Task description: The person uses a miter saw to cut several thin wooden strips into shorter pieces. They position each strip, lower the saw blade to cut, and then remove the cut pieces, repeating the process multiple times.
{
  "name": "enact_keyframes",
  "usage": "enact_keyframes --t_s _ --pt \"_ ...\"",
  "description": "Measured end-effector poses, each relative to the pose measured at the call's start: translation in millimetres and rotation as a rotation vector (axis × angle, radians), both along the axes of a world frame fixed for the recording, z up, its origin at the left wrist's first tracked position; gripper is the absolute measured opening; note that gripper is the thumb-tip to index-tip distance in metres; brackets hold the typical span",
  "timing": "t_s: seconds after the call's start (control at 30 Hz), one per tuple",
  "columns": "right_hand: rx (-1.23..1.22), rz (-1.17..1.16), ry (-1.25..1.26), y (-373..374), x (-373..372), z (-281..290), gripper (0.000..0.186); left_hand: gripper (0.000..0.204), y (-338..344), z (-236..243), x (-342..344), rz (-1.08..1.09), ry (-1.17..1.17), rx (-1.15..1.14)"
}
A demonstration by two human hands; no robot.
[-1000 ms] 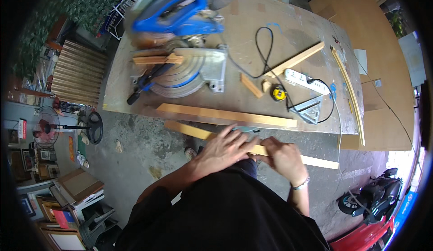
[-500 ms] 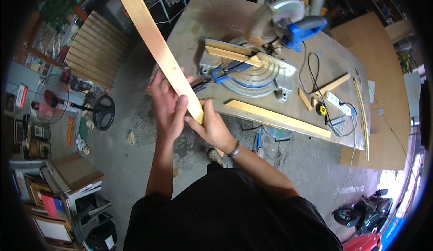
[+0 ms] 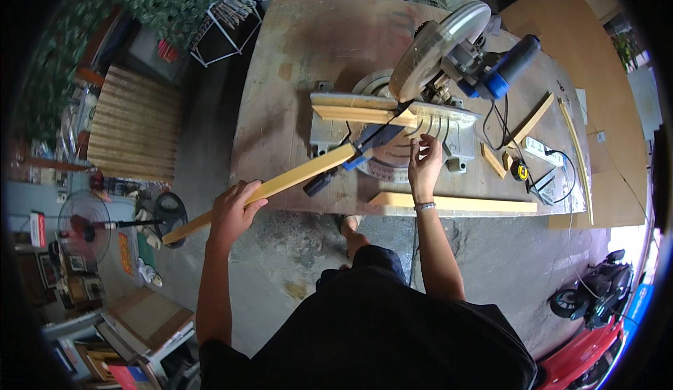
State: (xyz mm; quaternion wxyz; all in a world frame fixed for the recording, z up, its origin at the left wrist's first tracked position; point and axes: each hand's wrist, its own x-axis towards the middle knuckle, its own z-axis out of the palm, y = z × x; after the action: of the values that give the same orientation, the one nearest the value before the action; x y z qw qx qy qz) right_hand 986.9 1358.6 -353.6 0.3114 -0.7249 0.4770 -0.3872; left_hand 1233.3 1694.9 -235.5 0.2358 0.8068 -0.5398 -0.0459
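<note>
My left hand [image 3: 235,211] is closed round a flat wooden strip [image 3: 301,173], which slants up to the right; its far end reaches over the front of the mitre saw's base [image 3: 382,173]. My right hand [image 3: 425,162] hovers by the right front of that round base, fingers loosely bent and apart, with nothing visible in them. Another short wooden piece [image 3: 350,114] lies along the saw's fence [image 3: 385,101]. Above it the saw head [image 3: 442,46], with its blue handle [image 3: 508,67], is raised.
A long wooden strip [image 3: 456,202] lies along the front edge of the worktable [image 3: 280,117]. To the right are wood offcuts [image 3: 493,160], a yellow tape measure [image 3: 519,170], a white power strip [image 3: 543,152] and cables. A standing fan [image 3: 84,225] stands left, a motorcycle [image 3: 596,285] lower right.
The strip, earlier in both hands and pointing up left, has swung round toward the saw. My right hand has let go and moved right; my left hand has shifted left and down, holding it.
</note>
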Motion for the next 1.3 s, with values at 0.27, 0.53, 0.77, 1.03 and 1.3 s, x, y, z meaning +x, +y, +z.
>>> enact_keyframes --t_s 0.27,0.53,0.77,1.03,1.3 --pt "-0.105 -0.19 0.297 -33 59 -21 0.046 0.056 -86 -47 77 -0.194 -0.22 0.11" --pt "-0.054 -0.302 0.113 -42 44 -28 0.034 0.064 -155 -78 121 -0.398 -0.238 -0.019" --pt "-0.237 -0.686 0.413 -59 -20 -26 0.046 0.061 -202 -87 107 -0.463 -0.254 -0.09" --pt "-0.161 -0.315 0.161 12 44 -7 0.024 0.066 -225 -109 111 -0.561 -0.498 -0.164" --pt "-0.132 -0.241 0.266 4 73 -22 0.034 0.071 -236 -120 122 -0.618 -0.477 -0.191"
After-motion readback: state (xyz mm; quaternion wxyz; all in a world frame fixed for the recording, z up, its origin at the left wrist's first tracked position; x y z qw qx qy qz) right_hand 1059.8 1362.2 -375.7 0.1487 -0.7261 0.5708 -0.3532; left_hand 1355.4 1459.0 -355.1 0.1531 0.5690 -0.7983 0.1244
